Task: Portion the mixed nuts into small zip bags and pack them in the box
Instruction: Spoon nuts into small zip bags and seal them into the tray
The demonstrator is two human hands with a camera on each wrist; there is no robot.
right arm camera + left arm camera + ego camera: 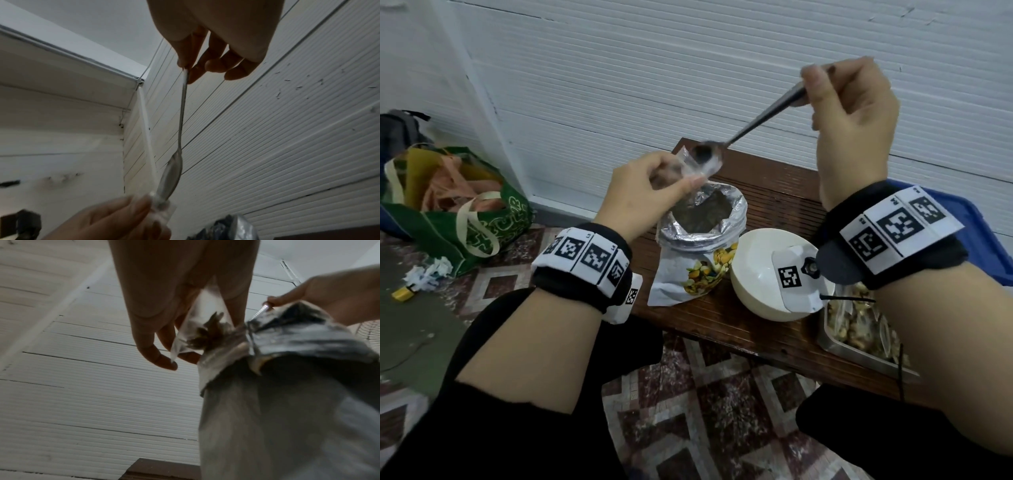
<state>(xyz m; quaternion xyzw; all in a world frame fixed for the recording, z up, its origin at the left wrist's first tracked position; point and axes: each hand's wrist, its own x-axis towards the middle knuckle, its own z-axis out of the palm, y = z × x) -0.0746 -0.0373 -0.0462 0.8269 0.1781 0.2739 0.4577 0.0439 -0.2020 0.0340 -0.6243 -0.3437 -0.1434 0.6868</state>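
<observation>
Nearest me, at 4 o'clock, the metal tray of mixed nuts sits on the wooden table, partly hidden by my right forearm. Just beside it, toward 3 o'clock, stands the white bowl. At the centre, the foil nut pouch stands upright with its mouth rolled open. Directly above the pouch mouth, my left hand pinches the small zip bag between thumb and fingers; a few nuts lie in its bottom. At 1 o'clock, my right hand pinches the handle end of the metal spoon between thumb and fingertips, other fingers loosely curled. The spoon bowl rests in the zip bag's opening. At 9 o'clock, on the floor, lies a green tote bag.
</observation>
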